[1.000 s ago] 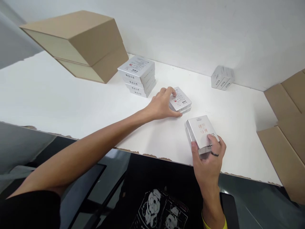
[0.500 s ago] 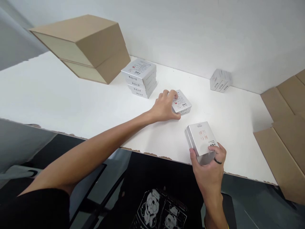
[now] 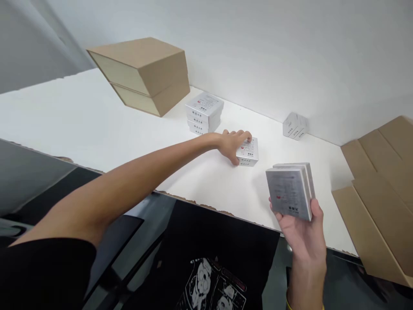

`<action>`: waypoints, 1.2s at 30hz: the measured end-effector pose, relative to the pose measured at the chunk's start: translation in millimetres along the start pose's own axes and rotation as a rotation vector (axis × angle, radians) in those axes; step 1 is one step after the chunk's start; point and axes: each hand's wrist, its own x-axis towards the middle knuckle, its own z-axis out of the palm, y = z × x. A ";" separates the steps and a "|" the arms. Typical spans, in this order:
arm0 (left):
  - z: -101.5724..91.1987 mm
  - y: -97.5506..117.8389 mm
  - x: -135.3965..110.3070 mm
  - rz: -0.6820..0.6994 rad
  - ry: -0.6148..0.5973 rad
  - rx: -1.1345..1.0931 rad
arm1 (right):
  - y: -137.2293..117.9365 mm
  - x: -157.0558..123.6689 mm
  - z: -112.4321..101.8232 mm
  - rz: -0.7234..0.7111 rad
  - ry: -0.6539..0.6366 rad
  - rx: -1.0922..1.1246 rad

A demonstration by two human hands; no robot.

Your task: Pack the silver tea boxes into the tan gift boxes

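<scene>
My left hand [image 3: 234, 145] is closed over a pair of stacked silver boxes [image 3: 250, 150] lying on the white table, thumb at the near side and fingers over the top. In my right hand [image 3: 301, 228] are two more flat silver boxes [image 3: 287, 193], pressed together and raised on edge above the table. Their printed face with small text and a red mark points toward me. Behind my left hand stands a stack of several silver boxes [image 3: 204, 112].
Two large brown cartons [image 3: 164, 82] are stacked at the back left. A few silver boxes [image 3: 295, 126] stand against the wall. An open cardboard box [image 3: 380, 206] sits at the right. The white table [image 3: 80, 125] has a chipped front edge.
My right hand has turned its two boxes over, so a different printed face shows, and moved slightly right. My left hand stays on its boxes. The camera view has shifted.
</scene>
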 end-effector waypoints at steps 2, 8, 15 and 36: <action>-2.4 -1.4 -0.1 -0.004 0.001 0.008 | -8.7 7.5 12.3 0.053 -0.109 0.138; -4.5 27.8 -62.5 0.151 0.199 -0.133 | -3.8 15.8 52.1 0.107 -0.072 0.384; 20.1 104.5 -113.2 0.191 0.379 -0.003 | -19.0 -10.2 105.2 0.151 -0.109 0.633; -27.4 117.0 -104.0 -0.194 -0.532 -0.553 | -8.9 -27.7 78.7 0.376 -0.722 0.791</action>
